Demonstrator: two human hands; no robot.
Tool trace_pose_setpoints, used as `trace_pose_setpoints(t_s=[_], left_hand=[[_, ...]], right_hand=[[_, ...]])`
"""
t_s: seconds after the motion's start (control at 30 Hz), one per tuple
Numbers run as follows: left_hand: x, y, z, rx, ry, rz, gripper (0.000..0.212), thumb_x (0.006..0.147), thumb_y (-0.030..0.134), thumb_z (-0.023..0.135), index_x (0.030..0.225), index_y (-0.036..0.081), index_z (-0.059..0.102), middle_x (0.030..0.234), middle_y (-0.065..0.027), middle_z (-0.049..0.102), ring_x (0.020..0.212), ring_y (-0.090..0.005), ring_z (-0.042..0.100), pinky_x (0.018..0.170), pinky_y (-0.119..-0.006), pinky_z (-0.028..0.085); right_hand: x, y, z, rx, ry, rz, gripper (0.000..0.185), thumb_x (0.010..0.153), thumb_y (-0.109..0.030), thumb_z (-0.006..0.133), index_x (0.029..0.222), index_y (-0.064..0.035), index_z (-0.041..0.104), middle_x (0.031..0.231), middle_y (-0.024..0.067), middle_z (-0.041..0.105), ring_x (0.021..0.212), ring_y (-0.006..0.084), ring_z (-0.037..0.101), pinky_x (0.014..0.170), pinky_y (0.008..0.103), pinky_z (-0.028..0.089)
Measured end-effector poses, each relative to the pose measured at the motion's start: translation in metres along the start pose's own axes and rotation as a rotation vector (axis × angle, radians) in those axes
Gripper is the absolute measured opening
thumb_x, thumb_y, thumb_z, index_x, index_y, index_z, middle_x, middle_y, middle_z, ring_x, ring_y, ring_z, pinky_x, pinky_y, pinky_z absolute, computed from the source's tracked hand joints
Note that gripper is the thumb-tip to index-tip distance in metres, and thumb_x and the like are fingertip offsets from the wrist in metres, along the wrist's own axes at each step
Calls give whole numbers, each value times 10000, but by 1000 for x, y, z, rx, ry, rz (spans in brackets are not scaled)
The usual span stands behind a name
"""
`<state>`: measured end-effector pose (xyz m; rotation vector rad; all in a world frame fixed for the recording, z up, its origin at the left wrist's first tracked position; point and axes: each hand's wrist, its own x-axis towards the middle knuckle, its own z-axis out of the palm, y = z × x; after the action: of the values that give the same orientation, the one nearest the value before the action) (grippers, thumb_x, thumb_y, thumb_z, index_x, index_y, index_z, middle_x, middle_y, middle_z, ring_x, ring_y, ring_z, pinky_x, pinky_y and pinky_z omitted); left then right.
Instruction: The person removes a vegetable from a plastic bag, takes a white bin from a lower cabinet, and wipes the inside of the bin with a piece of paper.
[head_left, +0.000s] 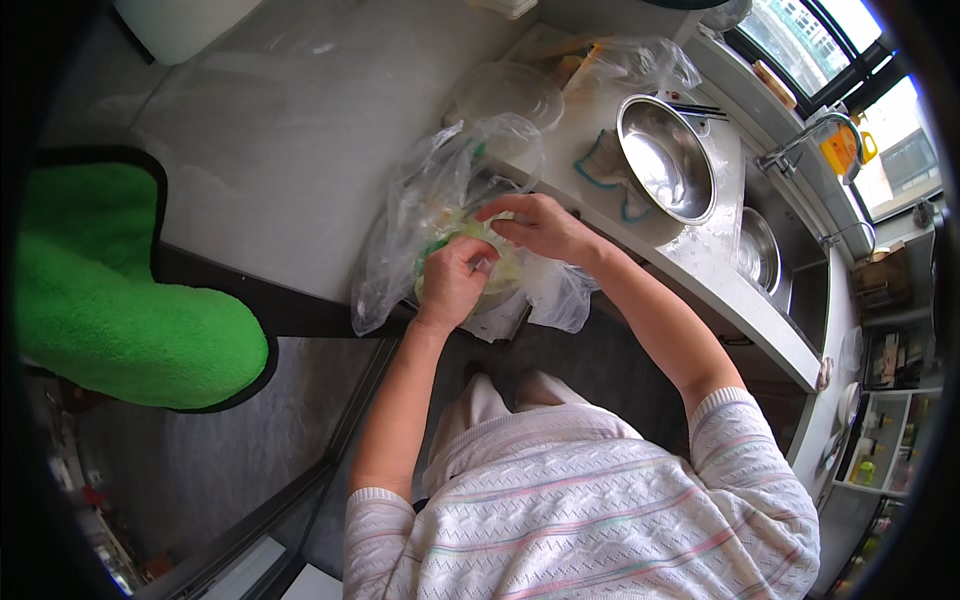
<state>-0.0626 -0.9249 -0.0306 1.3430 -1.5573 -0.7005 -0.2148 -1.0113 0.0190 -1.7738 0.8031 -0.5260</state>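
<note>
Both of my hands are over a clear plastic bag (390, 232) with pale green vegetable pieces (506, 274) in it, at the counter's corner. My left hand (456, 281) is curled at the bag's near side; whether its fingers grip anything cannot be told. My right hand (536, 229) is bent above the vegetable pieces, its fingertips pointing left, and what they touch is unclear. Something bright green (429, 255) shows beside my left hand. A crumpled piece of clear plastic (562, 292) hangs below my right wrist.
A steel bowl (667, 160) stands on the white counter by a cloth with blue edging (604, 161). Behind the bag is a round clear plastic lid or container (510, 94). At right are a sink, its faucet (784, 159) and another steel bowl (757, 251). A green plush item (142, 322) lies left.
</note>
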Motion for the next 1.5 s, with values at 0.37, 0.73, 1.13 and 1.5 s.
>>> trace_pose_setpoints(t_s=[0.37, 0.73, 1.13, 1.5], left_hand=[[10, -3, -5, 578, 338, 351, 203, 625, -12, 620, 776, 115, 576, 827, -38, 516, 803, -258, 524, 712, -377, 438], [-22, -7, -14, 582, 336, 282, 80, 692, 76, 662, 732, 115, 605, 696, -36, 517, 708, -236, 511, 657, -356, 410], [-10, -1, -10, -707, 148, -456, 274, 898, 217, 500, 724, 19, 574, 915, -85, 618, 588, -106, 528, 547, -232, 420], [-5, -23, 1, -435, -17, -665, 132, 888, 135, 527, 839, 23, 577, 700, -28, 583, 584, -76, 534, 498, -185, 411]], right_hand=[[32, 18, 9, -145, -381, 176, 199, 801, -194, 563, 915, -51, 642, 777, 124, 649, 733, 315, 617, 660, 362, 484], [22, 34, 5, -738, 51, -213, 169, 776, -234, 595, 880, -120, 665, 852, 99, 647, 847, 292, 601, 742, 394, 471], [21, 34, -3, -515, 96, 18, 194, 731, -218, 569, 799, -61, 660, 735, 134, 633, 731, 328, 611, 686, 395, 486], [14, 67, 0, -573, 275, 58, 189, 733, -222, 554, 755, -55, 642, 688, 138, 615, 694, 325, 609, 653, 391, 488]])
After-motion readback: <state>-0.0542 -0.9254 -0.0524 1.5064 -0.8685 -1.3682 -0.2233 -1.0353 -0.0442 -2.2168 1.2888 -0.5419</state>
